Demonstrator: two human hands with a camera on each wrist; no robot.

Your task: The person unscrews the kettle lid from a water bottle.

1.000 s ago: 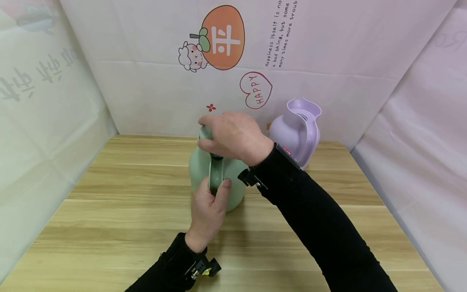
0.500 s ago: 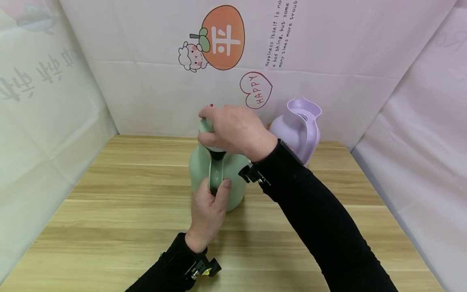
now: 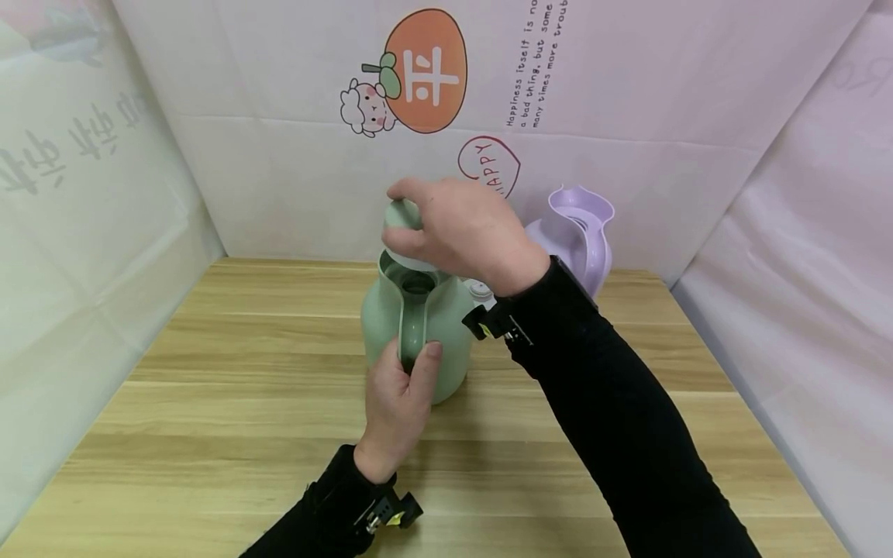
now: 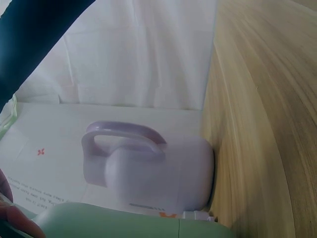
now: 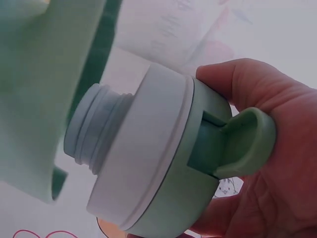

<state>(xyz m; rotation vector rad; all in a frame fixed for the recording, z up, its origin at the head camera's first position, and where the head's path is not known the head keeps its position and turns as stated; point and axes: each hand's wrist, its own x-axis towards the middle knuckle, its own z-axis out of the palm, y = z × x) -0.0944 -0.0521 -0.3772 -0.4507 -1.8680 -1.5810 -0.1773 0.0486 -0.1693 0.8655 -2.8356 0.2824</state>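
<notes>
Since a second ago, the right hand (image 3: 467, 232) has lifted the lid (image 3: 403, 217) off the green jug (image 3: 418, 333), so the lid is now above the open mouth and no longer touches it. Its fingers are curled around the lid. From the right wrist view, the lid (image 5: 163, 163) is pale green on top with a small tab, has a white ring below and a grey threaded plug at the bottom. The left hand (image 3: 399, 403) grips the jug's handle (image 3: 413, 341), thumb on its side. The jug is round, matte green and stands upright on the wooden table (image 3: 209, 403). A purple jug (image 3: 582, 240) stands behind it, near the wall.
</notes>
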